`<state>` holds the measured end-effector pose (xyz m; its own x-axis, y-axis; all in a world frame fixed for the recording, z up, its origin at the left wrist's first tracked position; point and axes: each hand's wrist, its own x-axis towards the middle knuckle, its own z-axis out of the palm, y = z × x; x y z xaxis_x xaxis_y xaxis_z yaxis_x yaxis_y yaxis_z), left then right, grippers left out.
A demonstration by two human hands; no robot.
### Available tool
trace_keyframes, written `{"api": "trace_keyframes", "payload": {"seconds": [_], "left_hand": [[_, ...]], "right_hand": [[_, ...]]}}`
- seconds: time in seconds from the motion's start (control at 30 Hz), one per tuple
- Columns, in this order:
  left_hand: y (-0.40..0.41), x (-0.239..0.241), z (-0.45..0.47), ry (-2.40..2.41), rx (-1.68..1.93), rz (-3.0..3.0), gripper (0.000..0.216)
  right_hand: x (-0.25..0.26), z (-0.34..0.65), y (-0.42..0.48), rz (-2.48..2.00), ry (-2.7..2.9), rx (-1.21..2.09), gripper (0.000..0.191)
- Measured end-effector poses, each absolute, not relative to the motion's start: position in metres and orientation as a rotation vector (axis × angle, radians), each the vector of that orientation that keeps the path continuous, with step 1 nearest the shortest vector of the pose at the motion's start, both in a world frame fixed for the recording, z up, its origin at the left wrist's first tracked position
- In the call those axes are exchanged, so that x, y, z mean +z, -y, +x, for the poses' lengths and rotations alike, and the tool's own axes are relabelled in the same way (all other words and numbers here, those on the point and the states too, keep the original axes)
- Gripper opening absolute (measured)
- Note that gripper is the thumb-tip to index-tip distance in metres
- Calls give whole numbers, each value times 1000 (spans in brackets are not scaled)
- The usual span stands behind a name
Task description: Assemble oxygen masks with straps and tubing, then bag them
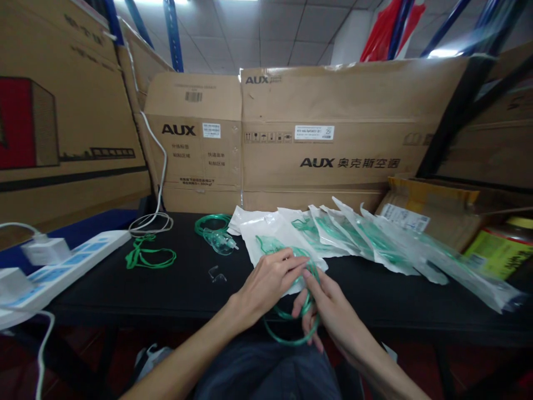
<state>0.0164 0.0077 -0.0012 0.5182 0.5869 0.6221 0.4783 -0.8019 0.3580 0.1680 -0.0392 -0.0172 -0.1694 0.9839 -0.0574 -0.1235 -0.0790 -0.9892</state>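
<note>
At the table's front edge, both my hands meet over a coil of green tubing (pixel 287 341), whose lower loop hangs past the edge. My right hand (pixel 331 300) has its fingers wrapped round the coil. My left hand (pixel 268 280) pinches the tubing from above, its fingertips against my right thumb. Beneath and behind them lies a white pouch (pixel 254 236) with a clear green-tinted piece on it, partly hidden by my left hand. Further left sit a clear mask (pixel 221 242) with coiled green tubing and a small clear plastic piece (pixel 217 275).
Several white-and-clear pouches (pixel 385 247) with green contents overlap toward the right. Green straps (pixel 145 256) lie on the black table (pixel 179 297) near a white power strip (pixel 79 266). Cardboard boxes (pixel 350 111) wall the back. A yellow-labelled jar (pixel 499 247) stands far right.
</note>
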Motion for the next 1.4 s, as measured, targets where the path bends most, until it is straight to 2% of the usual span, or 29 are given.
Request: {"api": "trace_keyframes", "payload": {"seconds": [0.13, 0.2, 0.3, 0.43, 0.6, 0.87, 1.27, 1.4], "left_hand": [[-4, -4, 11, -848, 1183, 2629, 30], [-3, -5, 9, -877, 1197, 2616, 29], [-3, -5, 11, -984, 1207, 2581, 27], [-7, -5, 13, -1034, 1230, 2547, 25], [-6, 0, 13, -978, 1233, 2545, 25], [9, 4, 17, -866, 1142, 2716, 28], [26, 1, 30, -835, 1111, 2727, 30], [29, 1, 34, -841, 1221, 2650, 29]], "right_hand": [[-15, 169, 27, -1108, 1065, 1466, 36], [-16, 172, 26, -1021, 981, 1534, 32], [-21, 179, 37, -861, 866, 1627, 35], [-25, 188, 60, -874, 930, 1599, 45], [-20, 187, 68, -877, 1129, 1590, 40], [-22, 173, 55, -878, 939, 1436, 41], [-33, 151, 42, -952, 931, 1264, 21], [-34, 145, 36, -870, 803, 1232, 28]]}}
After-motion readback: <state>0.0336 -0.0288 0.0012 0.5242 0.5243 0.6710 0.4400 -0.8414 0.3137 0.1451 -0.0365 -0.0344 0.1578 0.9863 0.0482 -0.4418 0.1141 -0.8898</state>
